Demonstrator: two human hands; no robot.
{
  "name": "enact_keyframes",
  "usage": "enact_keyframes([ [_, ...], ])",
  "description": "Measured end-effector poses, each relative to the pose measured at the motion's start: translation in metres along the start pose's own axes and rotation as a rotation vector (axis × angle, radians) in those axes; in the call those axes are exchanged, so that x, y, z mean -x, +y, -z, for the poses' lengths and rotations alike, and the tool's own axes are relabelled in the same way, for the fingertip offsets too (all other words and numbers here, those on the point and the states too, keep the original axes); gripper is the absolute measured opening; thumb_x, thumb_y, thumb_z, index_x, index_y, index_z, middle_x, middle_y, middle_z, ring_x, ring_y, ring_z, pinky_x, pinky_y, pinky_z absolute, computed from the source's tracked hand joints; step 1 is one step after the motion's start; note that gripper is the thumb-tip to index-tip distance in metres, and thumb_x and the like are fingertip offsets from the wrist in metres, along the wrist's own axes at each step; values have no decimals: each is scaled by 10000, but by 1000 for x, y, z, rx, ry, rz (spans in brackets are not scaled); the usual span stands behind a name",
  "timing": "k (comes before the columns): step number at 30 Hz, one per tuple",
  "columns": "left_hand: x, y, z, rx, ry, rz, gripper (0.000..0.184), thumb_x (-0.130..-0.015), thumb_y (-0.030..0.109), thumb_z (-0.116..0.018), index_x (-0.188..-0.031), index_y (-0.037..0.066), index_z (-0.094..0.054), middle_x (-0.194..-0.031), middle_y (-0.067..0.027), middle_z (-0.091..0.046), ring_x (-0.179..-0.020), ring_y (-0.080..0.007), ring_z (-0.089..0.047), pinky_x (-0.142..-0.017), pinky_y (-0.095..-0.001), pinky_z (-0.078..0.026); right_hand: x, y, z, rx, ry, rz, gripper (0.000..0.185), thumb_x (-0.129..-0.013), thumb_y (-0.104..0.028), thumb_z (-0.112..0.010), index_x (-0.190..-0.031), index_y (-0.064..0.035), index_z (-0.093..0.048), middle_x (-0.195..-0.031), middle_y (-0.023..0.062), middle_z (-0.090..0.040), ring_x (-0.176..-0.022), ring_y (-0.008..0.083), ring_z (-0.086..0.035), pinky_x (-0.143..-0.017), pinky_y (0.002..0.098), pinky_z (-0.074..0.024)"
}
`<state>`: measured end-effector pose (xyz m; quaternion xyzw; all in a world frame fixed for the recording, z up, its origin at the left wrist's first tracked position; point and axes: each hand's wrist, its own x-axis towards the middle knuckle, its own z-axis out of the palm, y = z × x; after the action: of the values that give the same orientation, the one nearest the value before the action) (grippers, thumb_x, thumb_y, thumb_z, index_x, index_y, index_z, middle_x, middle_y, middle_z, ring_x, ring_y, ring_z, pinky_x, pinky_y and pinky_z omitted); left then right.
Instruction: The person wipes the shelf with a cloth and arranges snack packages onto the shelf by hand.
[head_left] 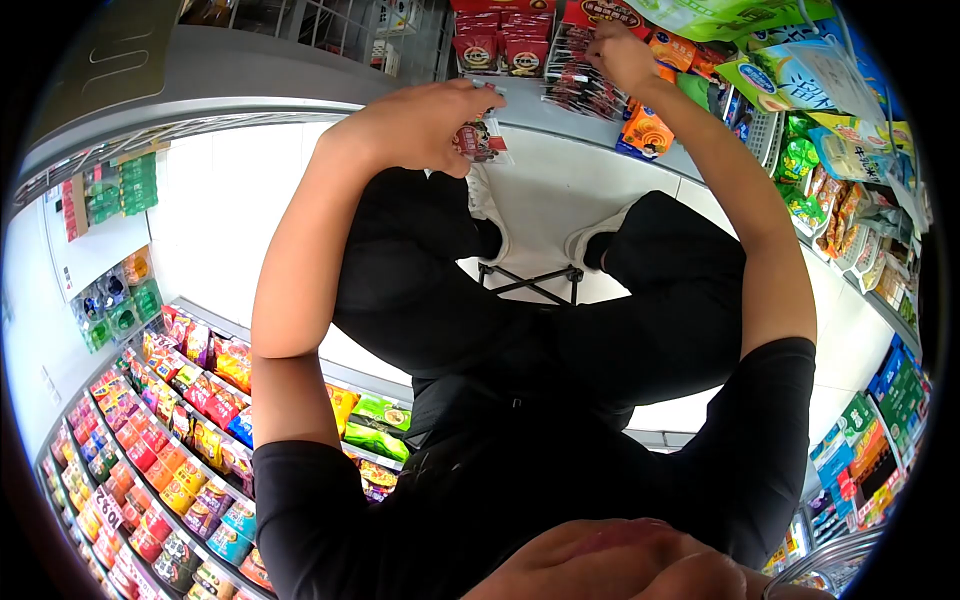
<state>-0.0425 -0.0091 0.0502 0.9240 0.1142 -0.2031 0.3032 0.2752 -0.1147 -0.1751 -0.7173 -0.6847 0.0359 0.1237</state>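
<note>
My left hand (425, 125) is closed around a small stack of clear packets with red print (480, 140), held just off the shelf's front edge. Farther right, my right hand (622, 58) reaches onto the shelf, its fingers bent down at a row of small dark red packets (585, 85). Whether those fingers grip a packet is too small to tell. Red snack bags (500, 50) stand between the two hands at the back. An orange packet (646, 132) lies beneath my right wrist, at the shelf edge.
A grey shelf edge (560, 122) runs across the top. Green and blue bags (790, 80) hang or stand at the upper right. Below are my black-clad knees and a folding stool (530, 283). Racks of colourful snacks (165, 450) fill the lower left.
</note>
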Motion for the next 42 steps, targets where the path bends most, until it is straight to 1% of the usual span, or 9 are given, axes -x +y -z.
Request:
enact_keyframes([
  [10,-8,-1,2,111,2,-14,783,-702,85,-767,-1439,139,-506,-1171,-158,-595,-1041,-300,-622,-836,-371,-552,2,-15,14,74,-28,44,149,-880,-214,-674,-938,-112,-765,-1027,60,-611,-1073,287,-597,-842,428,-554],
  [13,-19,-10,-7,201,125,-68,752,-741,153,-812,-1429,109,-511,-1179,-165,-592,-1066,-281,-623,-813,-357,-566,0,-12,16,-45,168,47,198,-932,-273,-658,-985,-108,-754,-1065,76,-640,-1013,263,-637,-802,391,-557],
  [17,-43,-27,-25,212,282,-118,750,-738,218,-865,-1393,71,-531,-1223,-170,-572,-1102,-280,-614,-877,-366,-559,4,-45,45,-934,-320,-353,478,-957,-528,-635,-1136,-95,-729,-1215,74,-675,-959,170,-689,-772,309,-534],
  [20,-54,-30,-40,226,277,-84,759,-716,223,-879,-1378,72,-540,-1249,-171,-559,-1129,-285,-606,-926,-377,-541,23,-87,74,-1667,-652,-630,466,-966,-470,-657,-1238,-91,-664,-1147,29,-692,-949,133,-681,-762,271,-526],
  [25,-68,-25,-56,163,314,-110,773,-716,250,-891,-1380,74,-535,-1264,-172,-550,-1166,-300,-588,-966,-403,-521,33,-117,74,-1677,-658,-472,356,-967,-325,-696,-1254,-123,-637,-1149,-13,-688,-1040,83,-648,-769,227,-498],
  [28,-79,-35,-62,293,359,-160,742,-773,281,-869,-1397,82,-520,-1205,-150,-588,-1064,-252,-625,-857,-371,-562,33,-110,63,-1655,-652,-484,310,-964,-308,-704,-1218,-135,-657,-1127,-27,-694,-1015,59,-642,-768,219,-496],
  [32,-84,-58,-54,572,-45,77,518,-849,391,-795,-1176,21,-638,-933,-96,-689,-842,-185,-686,-721,-311,-563,32,-100,61,-1662,-639,-517,291,-960,-317,-711,-1191,-143,-681,-1090,-35,-703,-980,48,-633,-764,226,-499],
  [33,-83,-58,-57,589,29,11,429,-880,369,-771,-1083,7,-661,-843,-56,-678,-715,-131,-659,-633,-271,-548,31,-100,61,-1658,-634,-529,288,-959,-320,-712,-1185,-144,-688,-1083,-36,-706,-974,47,-631,-763,229,-500],
  [42,-76,-63,-46,807,7,123,406,-915,293,-734,-1188,17,-613,-915,-80,-696,-771,-121,-657,-703,-274,-552,18,-62,60,-1552,-428,-535,295,-934,-311,-746,-1171,-155,-663,-1025,-80,-682,-870,-1,-598,-698,180,-452],
])
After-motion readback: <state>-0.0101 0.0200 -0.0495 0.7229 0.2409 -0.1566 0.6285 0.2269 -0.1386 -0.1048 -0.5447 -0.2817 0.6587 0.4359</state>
